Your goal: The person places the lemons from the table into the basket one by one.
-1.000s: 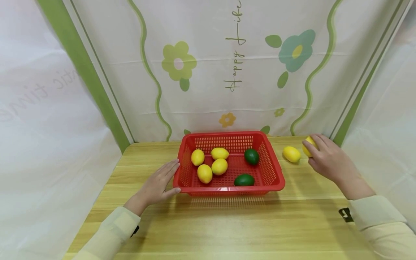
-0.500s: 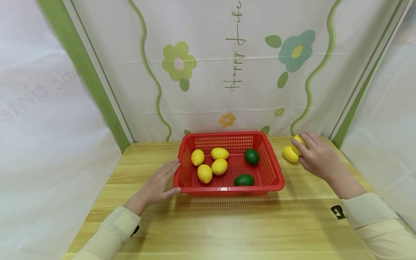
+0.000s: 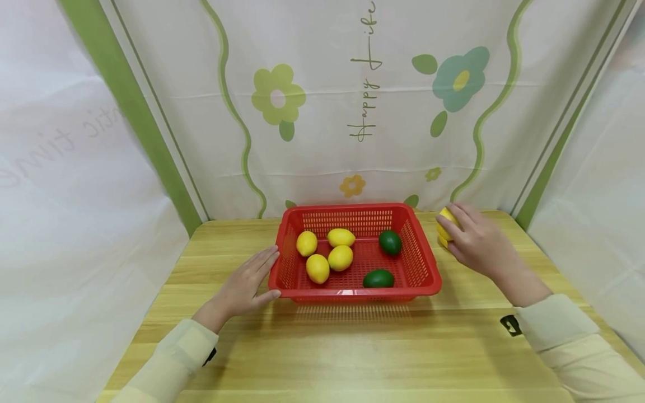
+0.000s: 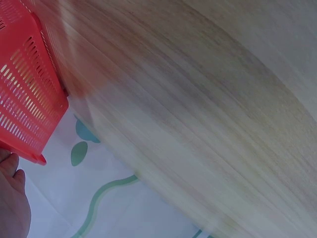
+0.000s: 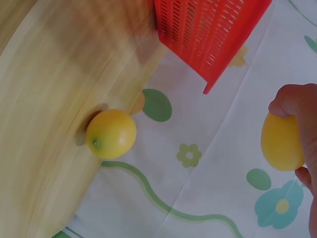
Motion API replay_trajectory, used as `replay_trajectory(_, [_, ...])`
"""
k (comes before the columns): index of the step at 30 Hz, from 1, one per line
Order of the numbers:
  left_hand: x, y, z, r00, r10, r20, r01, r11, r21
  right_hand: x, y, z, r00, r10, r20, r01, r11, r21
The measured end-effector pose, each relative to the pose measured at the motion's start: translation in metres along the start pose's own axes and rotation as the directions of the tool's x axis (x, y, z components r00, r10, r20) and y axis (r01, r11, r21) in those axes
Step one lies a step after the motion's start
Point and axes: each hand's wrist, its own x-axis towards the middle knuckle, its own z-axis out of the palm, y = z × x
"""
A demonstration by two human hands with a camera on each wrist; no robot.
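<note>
To the right of the red plastic basket (image 3: 353, 293), my right hand (image 3: 476, 238) grips a yellow lemon (image 3: 447, 223) between thumb and fingers. In the right wrist view this lemon (image 5: 280, 144) is raised off the table, while another lemon (image 5: 111, 134) lies on the wood; the head view shows only a sliver of it below the held one. My left hand (image 3: 244, 285) rests with straight fingers against the basket's left rim, its thumb at the front left corner. Inside the basket, several lemons (image 3: 317, 269) lie on the left and two dark green avocado-like fruits (image 3: 379, 279) on the right.
The wooden table (image 3: 353, 358) carries the basket near its back edge. A white curtain (image 3: 322, 151) with printed flowers hangs right behind, and more curtain closes off both sides.
My right hand has moved left with the held lemon, from beyond the lemon on the table to above it, now covering most of it. My left hand and the basket have stayed put.
</note>
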Motion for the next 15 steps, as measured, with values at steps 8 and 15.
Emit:
replay_trajectory(8, [0.001, 0.0, -0.002, 1.0, -0.017, 0.025, 0.017, 1.0, 0.0, 0.009, -0.008, 0.006, 1.0, 0.002, 0.015, -0.003, 1.0, 0.01])
replay_trajectory(15, [0.0, 0.0, -0.002, 0.998, -0.043, 0.055, 0.044, 0.999, -0.012, 0.018, -0.014, 0.014, 1.0, -0.015, -0.008, 0.015, 0.999, 0.031])
